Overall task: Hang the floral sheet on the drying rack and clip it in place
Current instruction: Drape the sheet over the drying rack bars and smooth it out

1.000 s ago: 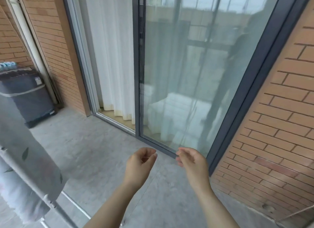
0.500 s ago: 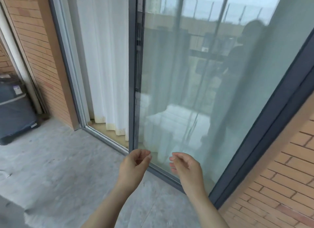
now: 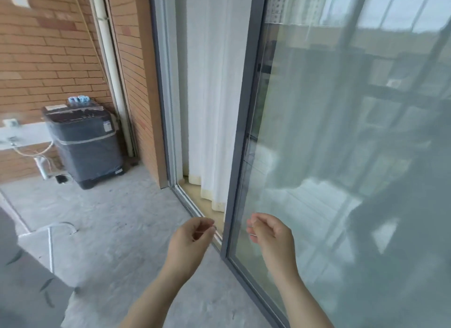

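The floral sheet, grey with dark leaf prints, fills the bottom left corner, blurred. A white tube of the drying rack shows beside it above the concrete floor. My left hand and my right hand are raised side by side in front of the glass door's lower frame, well right of the sheet. Both have curled fingers with thumb against forefinger. A thin pale sliver shows at each hand's fingertips, too small to identify. No clip is recognisable.
A sliding glass door with a grey frame runs along the right, a white curtain behind its open gap. A dark washing machine stands by the brick wall at the left, with a white pipe, cables and a socket nearby.
The view has swung left and down: the washing machine, rack tube and sheet are back in sight. Both hands keep the same curled pose close together.
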Demonstrator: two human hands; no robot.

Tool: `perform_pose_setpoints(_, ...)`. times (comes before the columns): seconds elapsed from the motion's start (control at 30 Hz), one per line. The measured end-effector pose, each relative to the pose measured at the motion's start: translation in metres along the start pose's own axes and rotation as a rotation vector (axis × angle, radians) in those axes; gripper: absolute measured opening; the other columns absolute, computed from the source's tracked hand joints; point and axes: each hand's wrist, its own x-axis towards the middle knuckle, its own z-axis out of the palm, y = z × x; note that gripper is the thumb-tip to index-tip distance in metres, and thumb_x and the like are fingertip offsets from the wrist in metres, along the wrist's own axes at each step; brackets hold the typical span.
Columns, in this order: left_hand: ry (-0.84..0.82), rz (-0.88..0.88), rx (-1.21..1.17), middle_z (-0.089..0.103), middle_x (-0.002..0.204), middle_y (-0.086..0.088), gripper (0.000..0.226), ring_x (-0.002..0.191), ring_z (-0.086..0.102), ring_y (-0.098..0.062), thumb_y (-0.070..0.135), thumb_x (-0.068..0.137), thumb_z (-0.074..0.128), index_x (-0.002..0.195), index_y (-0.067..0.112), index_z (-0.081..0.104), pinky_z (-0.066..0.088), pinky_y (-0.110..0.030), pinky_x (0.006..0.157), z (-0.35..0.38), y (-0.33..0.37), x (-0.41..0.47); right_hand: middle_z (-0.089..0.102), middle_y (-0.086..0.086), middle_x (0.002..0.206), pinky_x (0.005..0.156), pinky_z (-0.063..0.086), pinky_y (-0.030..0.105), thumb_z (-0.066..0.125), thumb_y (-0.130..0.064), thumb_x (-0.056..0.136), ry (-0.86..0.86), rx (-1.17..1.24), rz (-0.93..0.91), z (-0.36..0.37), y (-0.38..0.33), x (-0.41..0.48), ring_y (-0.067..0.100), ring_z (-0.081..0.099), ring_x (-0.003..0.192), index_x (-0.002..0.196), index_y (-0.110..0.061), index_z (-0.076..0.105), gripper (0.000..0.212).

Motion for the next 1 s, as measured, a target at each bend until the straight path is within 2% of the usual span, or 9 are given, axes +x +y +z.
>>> perform_pose_setpoints(0.07,0.067,-0.019,0.008,0.072,0.089,0.009,0.01,0.086,0.066,-0.004,0.023,0.09,0.062,0.095,0.031,0.067,0.055,-0.024,0.076,-0.012,-0.007,0.023,0.074,-0.001,0.09,0.077,0.058,0.03,0.06,-0.016,0.093,-0.073,-0.008,-0.011,0.022,0.002,0.031,0.012,0.071,0.084,0.098,-0.019,0.07,0.011)
perform_pose_setpoints(0.17,0.193,-0.038,0.021,0.072,0.089,0.011,0.01,0.086,0.067,-0.003,0.024,0.089,0.064,0.094,0.031,0.067,0.055,-0.025,0.076,-0.037,-0.019,0.064,0.074,0.0,0.085,0.078,0.058,0.033,0.06,-0.014,0.093,-0.172,0.007,-0.013,0.064,0.0,0.077,0.011,0.07,0.078,0.096,-0.016,0.07,0.011)
perform_pose_setpoints(0.33,0.353,-0.075,-0.005,0.072,0.091,0.009,0.01,0.087,0.067,-0.007,0.024,0.088,0.065,0.097,0.029,0.068,0.055,-0.028,0.079,-0.081,-0.041,0.136,0.074,-0.002,0.087,0.076,0.058,0.026,0.06,-0.015,0.093,-0.32,-0.007,-0.035,0.147,0.005,0.145,0.009,0.07,0.079,0.1,-0.015,0.07,0.012)
perform_pose_setpoints(0.43,0.415,-0.102,-0.017,0.072,0.09,0.009,0.01,0.087,0.067,-0.007,0.024,0.088,0.065,0.097,0.028,0.068,0.055,-0.026,0.078,-0.114,-0.048,0.179,0.074,-0.003,0.089,0.077,0.059,0.027,0.06,-0.017,0.094,-0.389,-0.048,-0.039,0.2,0.002,0.183,0.007,0.07,0.08,0.107,-0.015,0.069,0.016)
perform_pose_setpoints(0.6,0.531,-0.111,0.006,0.072,0.089,0.009,0.011,0.085,0.067,-0.005,0.022,0.088,0.065,0.097,0.027,0.069,0.051,-0.019,0.072,-0.168,-0.052,0.251,0.073,-0.001,0.089,0.077,0.059,0.028,0.06,-0.015,0.093,-0.515,-0.042,-0.074,0.291,-0.011,0.24,0.009,0.07,0.081,0.105,-0.012,0.07,0.016)
perform_pose_setpoints(0.73,0.582,-0.144,0.005,0.073,0.091,0.007,0.011,0.087,0.068,-0.008,0.02,0.088,0.064,0.095,0.028,0.068,0.055,-0.026,0.079,-0.194,-0.065,0.299,0.073,0.001,0.087,0.071,0.059,0.025,0.06,-0.014,0.093,-0.619,-0.026,-0.08,0.355,-0.007,0.287,0.01,0.07,0.077,0.096,-0.016,0.07,0.011)
perform_pose_setpoints(0.83,0.662,-0.163,0.016,0.073,0.094,0.007,0.012,0.089,0.067,-0.008,0.019,0.088,0.063,0.097,0.026,0.068,0.054,-0.026,0.081,-0.217,-0.075,0.344,0.073,0.002,0.087,0.067,0.057,0.021,0.061,-0.016,0.092,-0.693,-0.012,-0.087,0.406,-0.002,0.33,0.008,0.07,0.076,0.094,-0.017,0.069,0.009)
perform_pose_setpoints(1.0,0.816,-0.182,0.048,0.072,0.092,0.007,0.012,0.087,0.067,-0.008,0.019,0.088,0.064,0.099,0.022,0.069,0.054,-0.025,0.08,-0.248,-0.075,0.42,0.073,-0.002,0.088,0.067,0.058,0.021,0.061,-0.018,0.092,-0.844,-0.033,-0.134,0.49,-0.005,0.401,0.006,0.069,0.076,0.098,-0.017,0.069,0.009)
